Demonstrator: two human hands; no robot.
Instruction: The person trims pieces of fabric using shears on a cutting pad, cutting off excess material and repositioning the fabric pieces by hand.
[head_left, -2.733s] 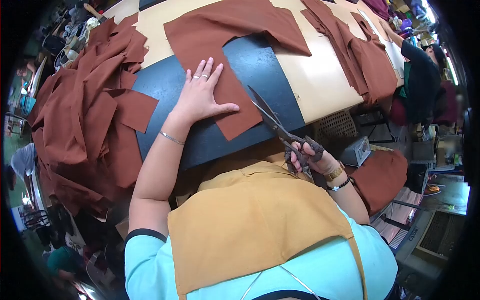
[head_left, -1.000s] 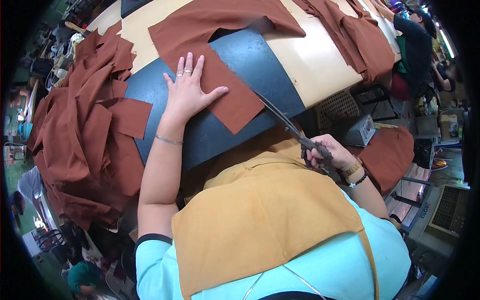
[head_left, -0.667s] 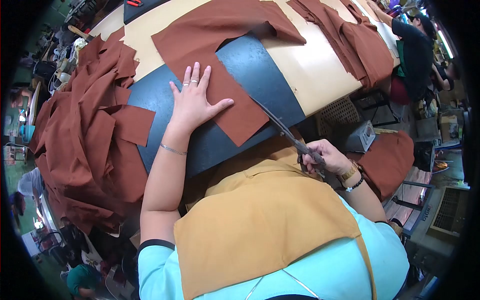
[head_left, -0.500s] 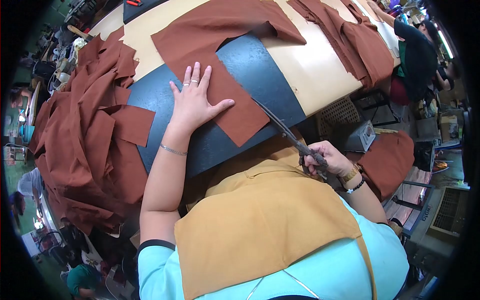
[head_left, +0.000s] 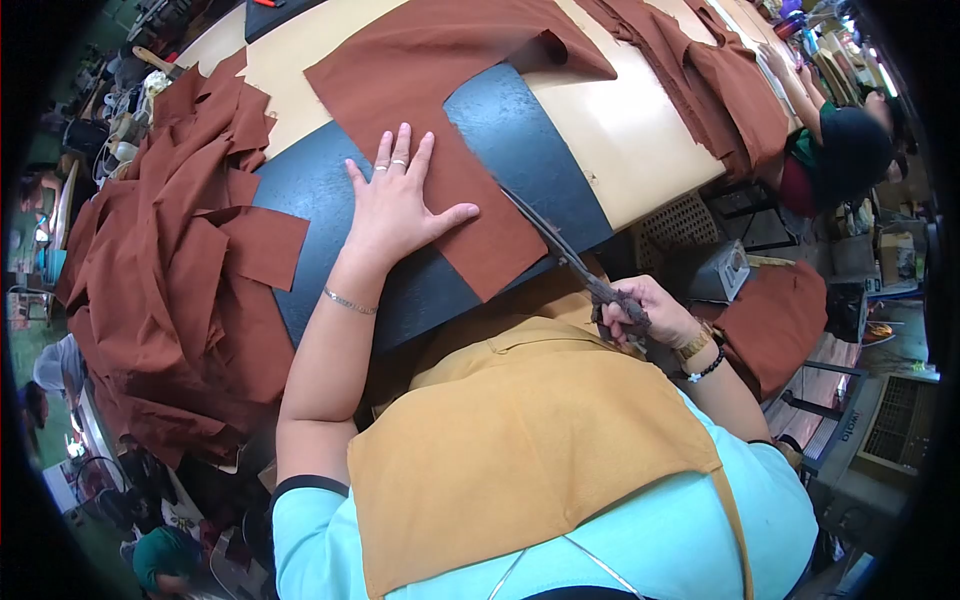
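A reddish-brown piece of fabric lies across a dark board, with one strip reaching toward me. My left hand rests flat on the strip's left side, fingers spread and thumb pointing right. In my right hand is a pair of scissors with cloth-wrapped handles. Its long blades point up and left, lying along the strip's right edge. Whether the blades are parted is hard to make out. The fabric's far right corner is lifted and curled.
Crumpled brown fabric is heaped at the left edge. More folded brown fabric lies on the pale tabletop at the far right. Beyond it a co-worker leans over the table. A red-handled tool sits at the top.
My left hand and the fabric strip have shifted slightly right and toward me. The scissors have moved slightly left, and the co-worker at the right has leaned forward.
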